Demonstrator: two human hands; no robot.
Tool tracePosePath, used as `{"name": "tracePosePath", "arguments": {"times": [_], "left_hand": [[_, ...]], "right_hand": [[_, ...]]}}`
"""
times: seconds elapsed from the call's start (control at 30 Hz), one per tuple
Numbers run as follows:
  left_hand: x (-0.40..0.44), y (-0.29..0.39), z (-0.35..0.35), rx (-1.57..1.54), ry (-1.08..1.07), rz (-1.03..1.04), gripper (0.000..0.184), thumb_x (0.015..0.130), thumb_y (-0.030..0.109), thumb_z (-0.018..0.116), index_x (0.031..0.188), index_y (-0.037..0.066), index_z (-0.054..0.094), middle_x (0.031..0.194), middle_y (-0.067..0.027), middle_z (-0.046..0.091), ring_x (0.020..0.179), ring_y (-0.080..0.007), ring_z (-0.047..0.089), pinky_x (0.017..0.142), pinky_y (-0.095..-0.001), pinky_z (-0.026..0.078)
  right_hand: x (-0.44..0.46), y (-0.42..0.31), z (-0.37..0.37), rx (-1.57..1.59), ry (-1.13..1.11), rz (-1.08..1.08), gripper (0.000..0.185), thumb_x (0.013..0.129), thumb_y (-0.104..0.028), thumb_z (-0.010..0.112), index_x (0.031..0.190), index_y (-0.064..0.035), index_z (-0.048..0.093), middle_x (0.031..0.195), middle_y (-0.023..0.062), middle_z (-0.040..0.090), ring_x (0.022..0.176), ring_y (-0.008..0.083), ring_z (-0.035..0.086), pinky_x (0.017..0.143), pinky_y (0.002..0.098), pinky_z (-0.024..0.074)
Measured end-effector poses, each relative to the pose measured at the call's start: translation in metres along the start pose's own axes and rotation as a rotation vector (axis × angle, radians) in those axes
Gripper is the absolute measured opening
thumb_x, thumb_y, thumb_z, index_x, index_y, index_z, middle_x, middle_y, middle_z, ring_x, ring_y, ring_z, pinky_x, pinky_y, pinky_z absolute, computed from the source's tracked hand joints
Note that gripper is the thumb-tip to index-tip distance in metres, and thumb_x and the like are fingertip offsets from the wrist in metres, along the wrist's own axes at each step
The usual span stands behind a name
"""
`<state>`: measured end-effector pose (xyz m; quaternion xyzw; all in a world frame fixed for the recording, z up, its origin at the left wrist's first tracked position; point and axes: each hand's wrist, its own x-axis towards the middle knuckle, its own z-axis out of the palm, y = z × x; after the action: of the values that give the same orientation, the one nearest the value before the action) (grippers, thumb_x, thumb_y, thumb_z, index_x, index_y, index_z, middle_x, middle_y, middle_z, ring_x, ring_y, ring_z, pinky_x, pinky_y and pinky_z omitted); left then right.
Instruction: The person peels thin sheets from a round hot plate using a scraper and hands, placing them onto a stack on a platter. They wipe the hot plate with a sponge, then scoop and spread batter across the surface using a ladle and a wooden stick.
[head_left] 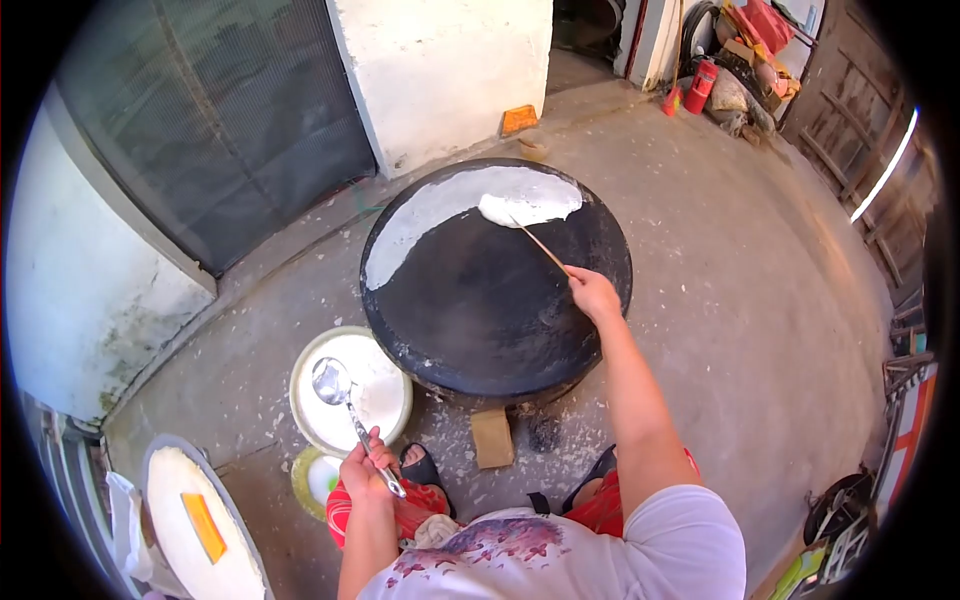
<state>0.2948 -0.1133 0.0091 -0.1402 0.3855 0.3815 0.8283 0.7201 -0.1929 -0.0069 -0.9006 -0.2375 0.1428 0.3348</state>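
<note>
A large round black griddle (480, 300) stands before me, with a band of white batter (425, 215) along its far left edge. My right hand (594, 293) grips a thin wooden stick (543, 248) over the griddle. The stick's far end meets a thicker mound of batter near the far edge. My left hand (370, 470) is closed around the handle of a metal ladle (331, 381). The ladle's bowl is over a round basin (300, 400) of white batter, left of the griddle.
A round tray of white food (175, 500) with an orange scraper (204, 527) lies at the lower left. A brick (492, 438) sits below the griddle. Another orange piece (519, 120) leans by the white wall (440, 70). Red containers (701, 87) stand at the back right.
</note>
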Motion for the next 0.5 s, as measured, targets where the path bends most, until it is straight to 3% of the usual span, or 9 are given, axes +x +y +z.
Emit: {"name": "tracePosePath", "arguments": {"times": [0.07, 0.13, 0.2, 0.27, 0.4, 0.5], "left_hand": [[-0.002, 0.005, -0.002, 0.005, 0.000, 0.000, 0.029, 0.090, 0.018, 0.033, 0.099, -0.005, 0.049, 0.065, -0.0042, 0.045, 0.048, -0.0112, 0.039, 0.040, -0.0220, 0.034], [-0.003, 0.005, -0.005, 0.008, 0.007, 0.006, 0.029, 0.090, 0.018, 0.033, 0.099, -0.005, 0.049, 0.065, -0.0041, 0.045, 0.048, -0.0112, 0.039, 0.040, -0.0221, 0.034], [-0.004, 0.006, -0.005, 0.055, 0.015, 0.059, 0.029, 0.089, 0.016, 0.034, 0.100, -0.007, 0.049, 0.064, -0.0023, 0.045, 0.047, -0.0093, 0.038, 0.039, -0.0215, 0.034], [-0.002, 0.007, -0.008, 0.051, 0.009, 0.059, 0.029, 0.089, 0.015, 0.034, 0.101, -0.007, 0.049, 0.064, -0.0027, 0.045, 0.047, -0.0096, 0.038, 0.039, -0.0214, 0.034], [-0.005, 0.012, -0.006, 0.034, 0.016, 0.060, 0.029, 0.089, 0.015, 0.034, 0.101, -0.007, 0.049, 0.066, -0.0037, 0.046, 0.047, -0.0105, 0.039, 0.039, -0.0215, 0.034], [-0.005, 0.015, -0.015, 0.044, -0.008, 0.085, 0.029, 0.089, 0.015, 0.033, 0.100, -0.007, 0.049, 0.067, -0.0043, 0.046, 0.048, -0.0107, 0.040, 0.040, -0.0217, 0.034]], "right_hand": [[-0.018, -0.003, -0.016, -0.136, 0.025, 0.040, 0.030, 0.086, -0.020, 0.046, 0.114, -0.0196, 0.057, 0.106, 0.0093, 0.061, 0.095, 0.0265, 0.059, 0.081, 0.0336, 0.0448], [-0.021, 0.034, -0.011, 0.037, 0.221, 0.280, 0.030, 0.087, -0.020, 0.045, 0.115, -0.0184, 0.056, 0.106, 0.0108, 0.060, 0.096, 0.0261, 0.058, 0.082, 0.0343, 0.0448], [-0.003, 0.064, 0.037, 0.258, 0.255, 0.135, 0.029, 0.087, -0.019, 0.045, 0.113, -0.0163, 0.057, 0.105, 0.0139, 0.060, 0.096, 0.0265, 0.058, 0.083, 0.0353, 0.0445], [-0.009, 0.031, 0.059, 0.208, 0.081, 0.010, 0.028, 0.086, -0.022, 0.047, 0.112, -0.0187, 0.058, 0.103, 0.0124, 0.061, 0.095, 0.0268, 0.058, 0.082, 0.0346, 0.0448], [-0.017, -0.034, 0.030, 0.068, -0.028, 0.107, 0.028, 0.085, -0.027, 0.047, 0.111, -0.0244, 0.058, 0.105, 0.0079, 0.061, 0.098, 0.0260, 0.057, 0.083, 0.0344, 0.0440], [-0.001, -0.024, 0.052, 0.066, 0.022, 0.075, 0.029, 0.086, -0.024, 0.047, 0.112, -0.0209, 0.058, 0.105, 0.0105, 0.061, 0.097, 0.0248, 0.058, 0.083, 0.0331, 0.0438]]}}
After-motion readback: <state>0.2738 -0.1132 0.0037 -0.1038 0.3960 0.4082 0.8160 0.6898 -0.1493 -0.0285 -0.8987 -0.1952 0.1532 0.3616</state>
